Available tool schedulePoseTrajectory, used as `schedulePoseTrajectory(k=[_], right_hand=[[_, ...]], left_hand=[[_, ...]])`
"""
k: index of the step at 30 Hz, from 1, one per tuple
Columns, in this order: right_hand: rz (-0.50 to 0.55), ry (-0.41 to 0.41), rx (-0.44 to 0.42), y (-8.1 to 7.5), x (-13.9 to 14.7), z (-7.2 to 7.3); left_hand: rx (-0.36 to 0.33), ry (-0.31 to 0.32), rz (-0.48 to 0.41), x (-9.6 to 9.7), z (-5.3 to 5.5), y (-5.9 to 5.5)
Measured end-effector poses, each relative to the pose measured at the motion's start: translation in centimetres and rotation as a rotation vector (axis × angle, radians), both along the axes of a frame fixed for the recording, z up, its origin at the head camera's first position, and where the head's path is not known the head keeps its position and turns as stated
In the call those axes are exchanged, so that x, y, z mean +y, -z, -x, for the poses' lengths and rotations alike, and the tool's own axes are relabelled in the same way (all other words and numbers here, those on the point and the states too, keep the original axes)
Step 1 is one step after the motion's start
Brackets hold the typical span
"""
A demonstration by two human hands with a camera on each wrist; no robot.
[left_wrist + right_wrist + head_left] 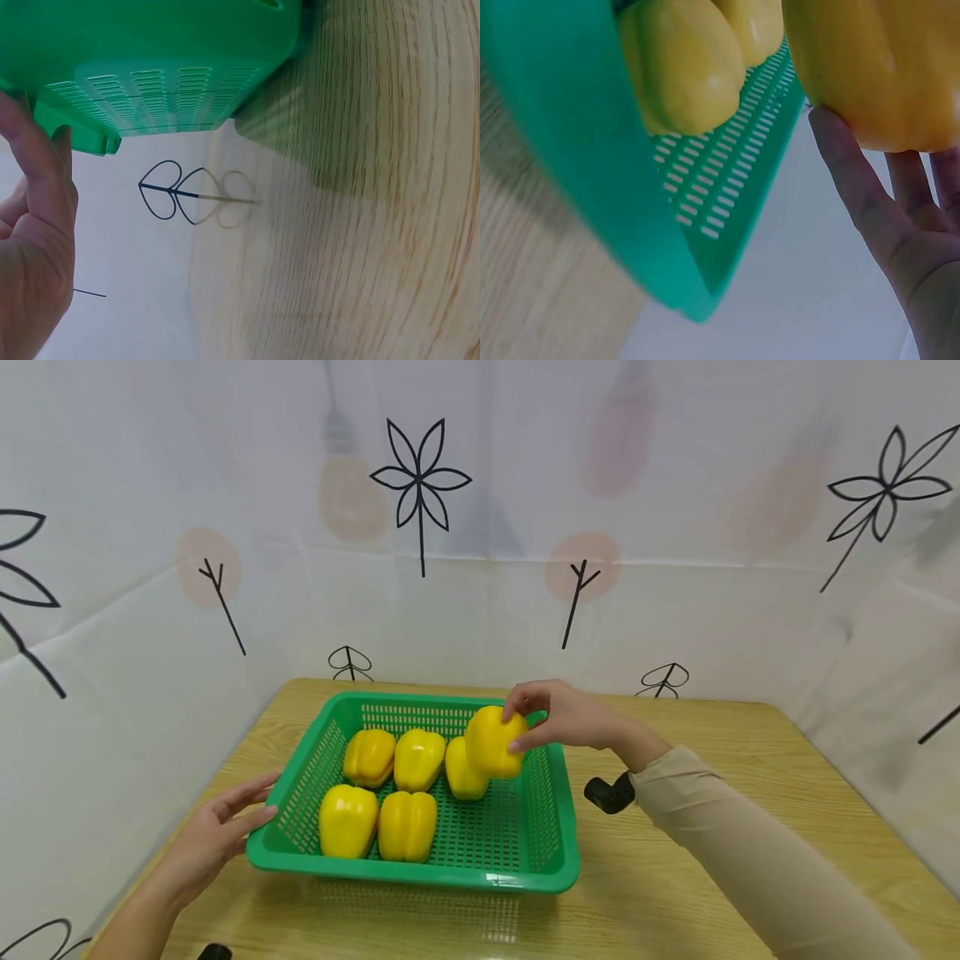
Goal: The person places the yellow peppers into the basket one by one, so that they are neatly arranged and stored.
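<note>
Raised over the right part of a green plastic basket [555,827] is a yellow bell pepper [491,743], pinched between the thumb and fingers of my right hand [562,714]. In the right wrist view that pepper [877,67] fills the top right, fingertips against its lower side. Behind it, partly hidden, another yellow pepper [463,777] sits in the basket. Several more yellow peppers [407,827] lie in two rows toward the basket's left side. My left hand [213,831] touches the basket's left rim with loosely extended fingers; the left wrist view shows the fingers beside the basket's outer wall [165,45].
The basket stands on a wooden table [675,868] with light grain. A white cloth [480,610] printed with plants hangs behind and along the sides. A black wrist camera [610,793] juts from the right wrist near the basket's right edge.
</note>
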State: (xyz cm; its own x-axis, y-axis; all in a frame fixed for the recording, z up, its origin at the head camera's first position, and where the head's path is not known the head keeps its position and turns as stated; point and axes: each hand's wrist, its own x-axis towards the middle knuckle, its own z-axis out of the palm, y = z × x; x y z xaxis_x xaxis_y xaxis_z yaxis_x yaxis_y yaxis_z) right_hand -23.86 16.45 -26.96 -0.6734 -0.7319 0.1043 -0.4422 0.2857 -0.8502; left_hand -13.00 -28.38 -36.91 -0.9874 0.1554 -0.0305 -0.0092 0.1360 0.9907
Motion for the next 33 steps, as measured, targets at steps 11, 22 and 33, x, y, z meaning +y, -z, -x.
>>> schedulePoseTrajectory(k=[11, 22, 33], right_hand=[[-0.113, -0.094, -0.013, 0.9, -3.8, 1.0], [-0.191, -0.166, -0.073, 3.2, -6.1, 1.5], [-0.329, -0.237, -0.239, 4.4, -7.3, 0.8]], left_hand=[[-0.018, -0.009, 0.024, 0.1, 0.2, -0.1], [-0.024, -0.008, 0.029, 0.0, 0.1, -0.1], [-0.007, 0.002, 0.033, 0.1, 0.1, -0.2]])
